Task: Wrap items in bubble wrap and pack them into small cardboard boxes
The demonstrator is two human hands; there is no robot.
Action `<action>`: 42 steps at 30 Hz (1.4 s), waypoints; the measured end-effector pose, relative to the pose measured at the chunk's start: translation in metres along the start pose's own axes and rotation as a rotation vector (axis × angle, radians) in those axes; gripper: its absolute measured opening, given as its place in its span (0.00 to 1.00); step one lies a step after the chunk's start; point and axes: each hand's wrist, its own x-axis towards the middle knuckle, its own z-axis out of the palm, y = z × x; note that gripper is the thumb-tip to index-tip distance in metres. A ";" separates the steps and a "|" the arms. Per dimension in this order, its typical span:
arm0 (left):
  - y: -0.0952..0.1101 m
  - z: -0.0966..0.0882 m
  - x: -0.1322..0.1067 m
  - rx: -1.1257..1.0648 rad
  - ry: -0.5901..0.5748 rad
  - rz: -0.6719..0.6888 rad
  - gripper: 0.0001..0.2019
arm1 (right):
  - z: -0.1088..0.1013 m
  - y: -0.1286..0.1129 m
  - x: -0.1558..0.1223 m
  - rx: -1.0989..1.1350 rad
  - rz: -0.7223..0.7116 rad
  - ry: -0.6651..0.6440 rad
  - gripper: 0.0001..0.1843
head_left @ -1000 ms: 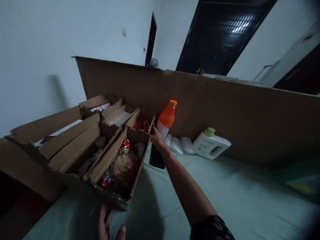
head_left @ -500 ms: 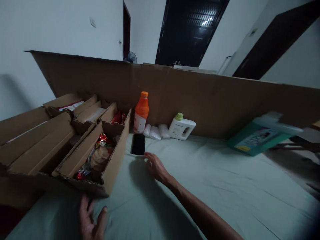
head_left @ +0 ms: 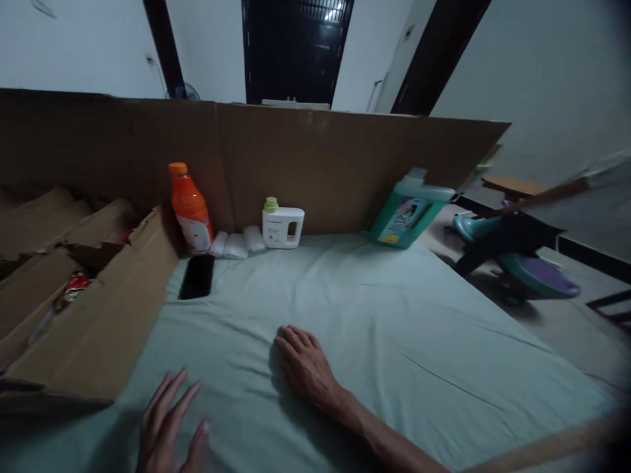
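Observation:
My right hand (head_left: 308,364) lies palm down on the pale green sheet (head_left: 394,328), fingers stretched out and nothing in it. Low in the view, my left hand (head_left: 170,427) is held with its fingers spread, to the right of the divided cardboard box (head_left: 118,315), and it is free of any object. A black phone (head_left: 197,276) lies flat beyond both hands, beside the box. Behind the phone stand an orange bottle (head_left: 191,210), several small white wrapped packs (head_left: 236,245) and a white jug with a green cap (head_left: 282,225).
A tall cardboard panel (head_left: 305,164) borders the far edge of the sheet. Toward the right stands a green-blue jug of liquid (head_left: 407,213). A red wrapped packet (head_left: 73,289) shows inside the box. Past the right edge, a teal and purple ride-on toy (head_left: 532,272) is on the floor.
The view has swung to the right. My right hand has come away from beside the phone, back toward me, and rests on the sheet. My left hand remains open.

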 end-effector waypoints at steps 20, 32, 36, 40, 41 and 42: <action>0.021 0.054 0.044 0.396 -0.491 0.247 0.22 | 0.000 -0.054 -0.026 0.193 -0.567 -0.154 0.19; 0.005 -0.039 -0.045 0.538 -0.383 -0.034 0.25 | -0.003 -0.076 -0.033 0.108 -0.562 -0.236 0.23; -0.010 -0.064 -0.046 0.548 -0.306 -0.201 0.23 | 0.004 -0.077 -0.035 0.046 -0.578 -0.173 0.22; -0.051 -0.113 -0.038 0.616 -0.184 -0.457 0.19 | 0.017 -0.071 -0.035 0.023 -0.593 -0.099 0.22; -0.063 -0.128 -0.034 0.644 -0.138 -0.530 0.19 | 0.019 -0.070 -0.035 0.028 -0.591 -0.087 0.22; -0.076 -0.141 -0.029 0.669 -0.092 -0.606 0.19 | 0.021 -0.070 -0.034 0.035 -0.589 -0.081 0.22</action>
